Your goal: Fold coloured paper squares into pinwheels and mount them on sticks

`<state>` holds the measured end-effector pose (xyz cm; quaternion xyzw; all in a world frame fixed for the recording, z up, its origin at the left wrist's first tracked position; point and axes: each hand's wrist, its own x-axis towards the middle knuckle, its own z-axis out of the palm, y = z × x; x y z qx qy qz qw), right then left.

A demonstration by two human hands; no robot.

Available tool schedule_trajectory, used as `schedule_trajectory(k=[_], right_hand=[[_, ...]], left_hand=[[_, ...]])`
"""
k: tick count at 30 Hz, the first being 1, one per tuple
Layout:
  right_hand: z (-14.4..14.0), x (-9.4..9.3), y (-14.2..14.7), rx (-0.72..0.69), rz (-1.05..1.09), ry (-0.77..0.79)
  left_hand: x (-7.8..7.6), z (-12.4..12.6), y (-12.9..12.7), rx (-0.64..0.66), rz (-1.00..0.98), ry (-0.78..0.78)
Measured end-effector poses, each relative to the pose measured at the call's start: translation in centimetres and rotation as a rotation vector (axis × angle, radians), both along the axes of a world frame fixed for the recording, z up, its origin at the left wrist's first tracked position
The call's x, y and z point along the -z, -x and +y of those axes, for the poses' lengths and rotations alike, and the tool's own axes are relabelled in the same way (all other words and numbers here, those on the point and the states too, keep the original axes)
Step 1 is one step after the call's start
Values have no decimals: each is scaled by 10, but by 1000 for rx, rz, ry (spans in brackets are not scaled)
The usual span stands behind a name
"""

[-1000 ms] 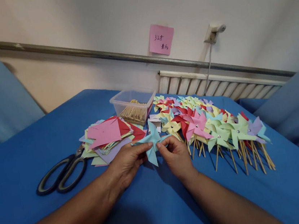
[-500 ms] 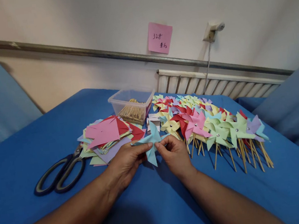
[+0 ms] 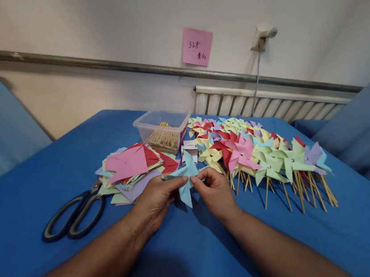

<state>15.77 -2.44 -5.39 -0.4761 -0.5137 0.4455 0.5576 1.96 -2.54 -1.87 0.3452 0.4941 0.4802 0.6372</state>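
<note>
A light blue paper pinwheel (image 3: 185, 190) is held between my two hands, over the near part of the blue-covered table. My left hand (image 3: 156, 201) pinches its left side, with the thumb lying near the centre. On the other side, the thumb and bent fingers of my right hand (image 3: 216, 193) grip it close to the middle. No stick shows on this pinwheel, and its back is hidden. To the left lies a pile of cut coloured paper squares (image 3: 127, 163), pink on top. Finished pinwheels on sticks (image 3: 241, 153) lie massed to the right.
Dark-handled scissors (image 3: 76, 214) lie left of the paper pile. Behind it stands a clear plastic box (image 3: 149, 136) of thin wooden sticks, with a small white box (image 3: 190, 149) beside it. A radiator (image 3: 221, 105) and metal rail (image 3: 149, 71) run along the wall.
The blue pinwheel has tilted slightly, its lower blade shifting a little left. Both hands keep their hold almost in place.
</note>
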Motion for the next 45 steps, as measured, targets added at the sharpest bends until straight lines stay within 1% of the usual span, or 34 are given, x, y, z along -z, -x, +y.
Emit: schedule_trajectory(k=[4, 6, 9, 11, 16, 19, 22, 24, 27, 29, 31, 33, 35, 38, 40, 42, 45], right_hand=[[-1, -1, 0, 24, 174, 19], [0, -1, -1, -6, 207, 19], [2, 1, -2, -79, 189, 3], [3, 2, -3, -99, 174, -7], [6, 3, -3, -69, 162, 24], [7, 2, -3, -85, 180, 28], [10, 0, -5, -127, 258, 53], [13, -1, -7, -100, 302, 52], [18, 1, -12, -7, 282, 23], [22, 6, -14, 15, 220, 10], [24, 13, -13, -2, 108, -7], [24, 19, -11, -32, -72, -45], [25, 23, -8, -60, -293, -114], [25, 20, -3, -85, -614, -197], [24, 15, 2, -92, -787, -200], [25, 10, 6, -94, -921, -184], [26, 4, 11, -93, -1047, -166]], left_hand=[[-5, -2, -1, 37, 37, 22], [-5, -2, -1, 64, 40, 5], [-4, -1, 1, 109, 66, -66], [-5, -1, 1, 134, 85, -99], [-11, -1, 1, 176, 117, -128], [-14, 0, 2, 126, 229, -163], [-16, 2, 5, 67, 303, -149], [-18, 5, 9, 33, 282, -122], [-22, 13, 17, -65, 155, -113], [-24, 18, 23, -147, 59, -126], [-24, 23, 27, -211, 6, -134], [-22, 27, 31, -247, -12, -128], [-21, 29, 33, -271, -23, -118], [-21, 29, 34, -292, -50, -127], [-22, 29, 34, -304, -67, -130], [-23, 28, 33, -303, -80, -128], [-23, 26, 31, -283, -83, -123]])
